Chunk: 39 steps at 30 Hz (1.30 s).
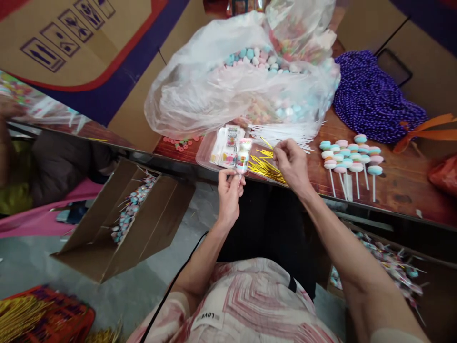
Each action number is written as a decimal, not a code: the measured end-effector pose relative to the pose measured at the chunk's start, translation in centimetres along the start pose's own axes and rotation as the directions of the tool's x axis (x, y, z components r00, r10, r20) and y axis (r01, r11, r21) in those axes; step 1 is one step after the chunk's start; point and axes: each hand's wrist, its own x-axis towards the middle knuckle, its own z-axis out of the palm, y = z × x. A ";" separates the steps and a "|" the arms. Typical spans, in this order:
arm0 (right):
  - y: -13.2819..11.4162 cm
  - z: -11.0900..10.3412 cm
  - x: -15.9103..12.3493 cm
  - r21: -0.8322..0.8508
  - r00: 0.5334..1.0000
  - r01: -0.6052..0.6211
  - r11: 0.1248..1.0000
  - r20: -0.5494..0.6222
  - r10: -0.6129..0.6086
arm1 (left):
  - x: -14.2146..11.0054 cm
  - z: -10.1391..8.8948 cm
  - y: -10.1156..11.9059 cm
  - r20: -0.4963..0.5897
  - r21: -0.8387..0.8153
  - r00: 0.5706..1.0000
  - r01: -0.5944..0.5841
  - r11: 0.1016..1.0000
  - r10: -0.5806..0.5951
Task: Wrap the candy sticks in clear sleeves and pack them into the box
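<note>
My left hand (pixel 229 194) is closed on the bottom of a marshmallow lollipop (pixel 243 156) in a printed clear wrapper, held upright at the table edge. My right hand (pixel 292 164) pinches the end of a gold twist tie (pixel 266 142), just right of the lollipop. Below that tie lies a pile of gold twist ties (pixel 263 167) in a clear tray. Behind my left hand is a stack of small printed bags (pixel 224 146). White lollipop sticks (pixel 285 135) lie behind my right hand. Several unwrapped marshmallow lollipops (pixel 352 156) rest on the table to the right.
A large plastic bag of marshmallows (pixel 200 90) fills the back of the table (pixel 403 190). Purple cord (pixel 374 95) lies at the right. Cardboard boxes (pixel 143 224) of lollipops stand low on both sides. Another person's legs (pixel 60 157) show at the left.
</note>
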 end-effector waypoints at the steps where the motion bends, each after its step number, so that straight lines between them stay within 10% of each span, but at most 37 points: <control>1: -0.4 0.1 -1.1 0.176 0.999 -0.036 0.984 0.007 0.035 | 0.0 0.2 0.0 0.014 -0.003 1.000 0.008 1.000 -0.008; 7: -1.9 2.2 -8.0 0.528 0.981 -0.186 0.828 0.060 0.183 | -1.0 1.2 -0.3 0.130 0.010 0.987 0.096 0.995 -0.096; 15: -0.9 3.0 -10.6 0.241 0.969 0.004 0.971 -0.239 0.055 | -2.8 1.3 -1.5 0.282 0.081 0.957 0.050 0.995 -0.071; 23: -0.8 3.0 -11.9 0.321 0.984 -0.010 0.947 -0.167 0.067 | -2.9 2.2 -1.4 0.272 -0.002 0.945 0.190 0.982 -0.182; 29: -0.9 1.7 -12.3 0.583 0.980 -0.172 0.794 0.017 0.200 | -3.0 2.1 0.6 0.393 -0.056 0.752 0.595 0.802 -0.530; 34: -1.0 -0.9 -11.8 0.483 0.987 -0.123 0.867 0.147 0.059 | -3.2 1.7 1.2 0.490 -0.026 0.559 0.776 0.630 -0.668; 36: -0.9 -1.6 -11.6 0.355 0.989 -0.035 0.934 0.145 -0.018 | -3.4 1.8 0.7 0.480 0.036 0.585 0.731 0.681 -0.654; 39: -0.9 -1.8 -11.7 0.095 0.993 0.088 0.992 0.071 -0.094 | -3.9 2.1 -0.7 0.404 0.110 0.765 0.504 0.857 -0.502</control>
